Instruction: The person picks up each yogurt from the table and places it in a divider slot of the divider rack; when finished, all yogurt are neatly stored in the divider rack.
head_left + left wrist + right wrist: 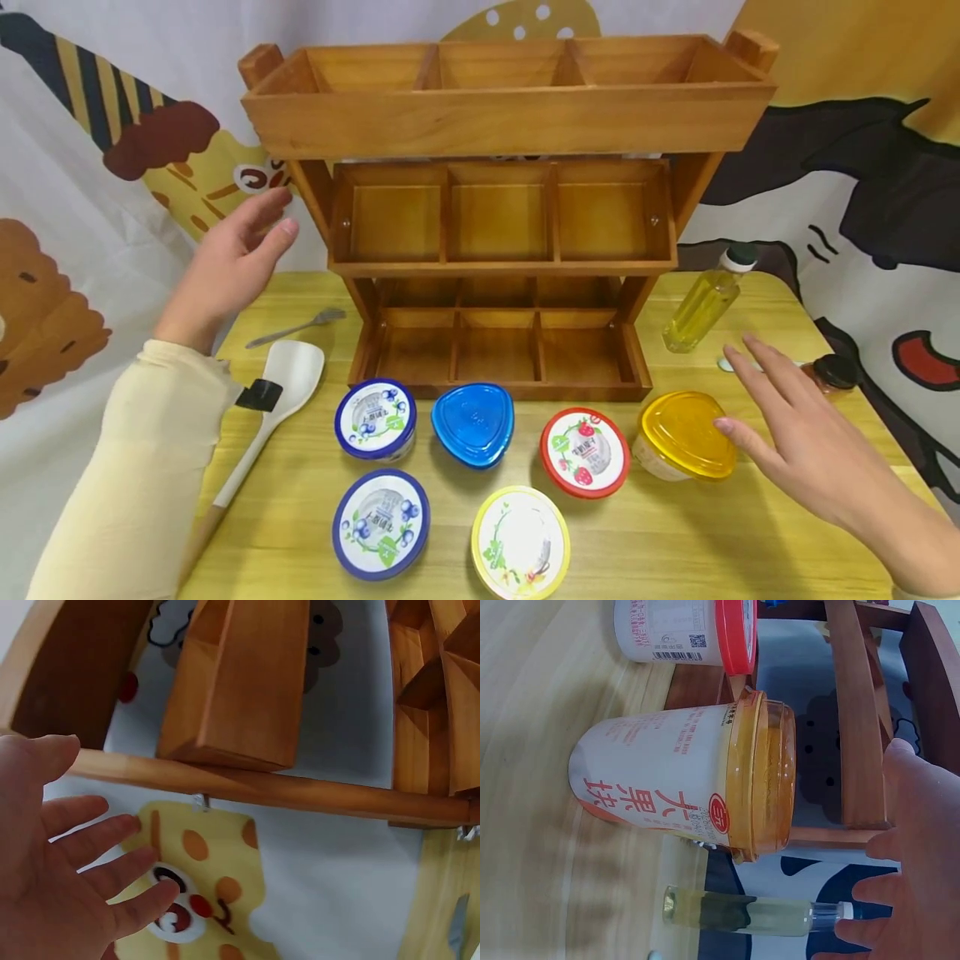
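Note:
My left hand (234, 260) is raised beside the left side of the wooden three-tier rack (502, 125), fingers relaxed and holding nothing. In the left wrist view its spread fingers (112, 862) are near the rack's side post, apart from it. My right hand (806, 433) hovers with extended fingers just right of the cup with the orange lid (688, 435); the right wrist view shows a gap between hand and cup. Left of that cup stand a red-lidded cup (585, 452), a yellow-rimmed cup (521, 543), a blue-lidded container (474, 425) and two blueberry cups (381, 523).
An oil bottle (708, 298) stands right of the rack, near a dark-capped small jar (832, 372) and a partly hidden white-tipped utensil (725, 364). On the left lie a fork (296, 327) and a white spatula (294, 371). A printed cloth (750, 208) hangs behind.

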{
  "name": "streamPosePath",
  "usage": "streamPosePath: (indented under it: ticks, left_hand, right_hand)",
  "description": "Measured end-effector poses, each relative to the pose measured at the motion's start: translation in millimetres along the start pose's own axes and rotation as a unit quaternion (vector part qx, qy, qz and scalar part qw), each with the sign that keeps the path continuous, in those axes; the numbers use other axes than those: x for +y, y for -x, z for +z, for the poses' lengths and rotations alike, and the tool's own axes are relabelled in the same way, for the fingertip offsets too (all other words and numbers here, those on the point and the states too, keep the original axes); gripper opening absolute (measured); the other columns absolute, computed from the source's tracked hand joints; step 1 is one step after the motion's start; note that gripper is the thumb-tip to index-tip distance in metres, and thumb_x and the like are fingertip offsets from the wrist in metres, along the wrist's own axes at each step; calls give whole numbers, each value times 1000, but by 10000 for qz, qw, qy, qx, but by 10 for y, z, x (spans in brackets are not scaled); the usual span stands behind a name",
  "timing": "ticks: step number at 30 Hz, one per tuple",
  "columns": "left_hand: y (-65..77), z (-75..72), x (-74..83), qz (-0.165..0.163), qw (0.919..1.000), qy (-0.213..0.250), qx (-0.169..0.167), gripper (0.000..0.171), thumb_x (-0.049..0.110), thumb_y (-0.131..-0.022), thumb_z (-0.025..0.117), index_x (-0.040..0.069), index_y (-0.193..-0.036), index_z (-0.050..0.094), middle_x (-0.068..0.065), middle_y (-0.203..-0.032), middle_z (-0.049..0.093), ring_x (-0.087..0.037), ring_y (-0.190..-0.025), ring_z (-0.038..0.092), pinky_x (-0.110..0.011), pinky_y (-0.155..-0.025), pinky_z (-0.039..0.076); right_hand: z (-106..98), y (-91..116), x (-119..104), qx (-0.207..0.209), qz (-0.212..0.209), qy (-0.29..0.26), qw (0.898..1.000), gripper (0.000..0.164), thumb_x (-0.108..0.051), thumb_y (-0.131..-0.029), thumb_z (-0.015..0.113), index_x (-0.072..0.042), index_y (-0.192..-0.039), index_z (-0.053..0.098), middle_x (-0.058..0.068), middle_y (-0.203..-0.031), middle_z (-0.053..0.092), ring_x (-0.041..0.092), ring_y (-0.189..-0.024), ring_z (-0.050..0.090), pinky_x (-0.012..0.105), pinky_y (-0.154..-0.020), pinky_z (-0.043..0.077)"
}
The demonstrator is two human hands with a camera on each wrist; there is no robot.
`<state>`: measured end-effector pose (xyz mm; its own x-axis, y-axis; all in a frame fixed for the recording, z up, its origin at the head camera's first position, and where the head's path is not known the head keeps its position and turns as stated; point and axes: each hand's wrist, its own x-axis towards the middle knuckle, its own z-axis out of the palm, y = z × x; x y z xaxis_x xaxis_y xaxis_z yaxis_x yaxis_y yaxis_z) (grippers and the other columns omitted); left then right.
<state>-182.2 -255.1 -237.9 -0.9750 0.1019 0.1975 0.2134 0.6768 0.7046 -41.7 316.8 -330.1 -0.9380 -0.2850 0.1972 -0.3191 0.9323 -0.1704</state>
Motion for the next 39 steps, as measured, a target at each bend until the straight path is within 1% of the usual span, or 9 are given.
streamPosePath:
  ticks: [7, 15, 20, 23, 25, 30, 34, 37, 39]
  left_hand:
    - [-139, 76, -169, -336, 9988, 362, -38, 63, 49, -101, 45, 20, -155, 32, -7, -157, 38, -26, -139, 41, -46, -111, 37]
    - [-282, 185, -266, -454, 9970, 553, -299, 71, 48, -99, 51, 15, -157, 26, -13, -158, 34, -32, -142, 39, -52, -112, 36]
    - [-347, 249, -273, -451, 9971, 525, -311, 70, 49, -99, 51, 14, -155, 30, -17, -156, 36, -37, -134, 47, -52, -107, 41]
    - [-372, 297, -261, -407, 9977, 481, -262, 60, 49, -100, 49, 9, -143, 44, -17, -150, 43, -36, -129, 53, -49, -102, 45]
    - [-381, 327, -246, -444, 9979, 433, -186, 51, 50, -100, 48, 8, -128, 50, -16, -142, 49, -34, -126, 56, -40, -96, 50]
    - [-403, 368, -224, -524, 9977, 425, -18, 41, 52, -99, 48, 11, -100, 46, -9, -120, 54, -27, -119, 60, -19, -76, 48]
    - [-401, 376, -198, -588, 9974, 419, -80, 44, 55, -99, 46, 11, -103, 46, -12, -125, 54, -31, -119, 60, -31, -85, 51]
    - [-405, 380, -172, -620, 9974, 343, -117, 46, 56, -99, 44, 10, -107, 47, -16, -128, 55, -33, -116, 61, -39, -88, 50]
    - [-416, 380, -161, -603, 9978, 264, -126, 47, 55, -99, 44, 9, -107, 48, -17, -124, 56, -31, -112, 62, -37, -85, 50]
  right_hand:
    - [33, 35, 5, -31, 77, -113, 9999, 80, -37, -96, 62, -12, -158, 18, 20, -164, 12, 47, -144, 21, 70, -113, 16]
    - [66, 67, 9, -99, 231, -193, 9995, 79, -36, -96, 63, -15, -158, 20, 16, -165, 11, 49, -142, 26, 76, -98, 30]
    - [84, 81, 9, -97, 223, -196, 9995, 79, -36, -96, 63, -15, -158, 20, 17, -165, 11, 49, -142, 25, 76, -98, 30]
    - [90, 87, 9, -76, 189, -198, 9996, 78, -36, -96, 63, -15, -158, 20, 18, -165, 12, 50, -141, 26, 76, -98, 29]
    - [93, 90, 7, -77, 185, -191, 9996, 78, -36, -96, 63, -15, -158, 20, 17, -165, 11, 50, -141, 26, 77, -97, 30]
    - [110, 106, 1, -119, 147, -238, 9995, 79, -36, -96, 63, -16, -159, 18, 17, -165, 12, 49, -143, 24, 76, -101, 28]
    - [130, 106, -4, -237, 190, -182, 9994, 82, -38, -96, 63, -17, -159, 16, 19, -163, 16, 48, -143, 25, 73, -106, 24]
    - [139, 88, -19, -311, 264, -41, 9992, 87, -44, -93, 65, -18, -159, 16, 20, -161, 21, 48, -139, 30, 73, -100, 32]
    - [144, 74, -32, -300, 272, 59, 9992, 91, -49, -90, 67, -16, -159, 17, 21, -159, 25, 48, -136, 34, 73, -93, 37]
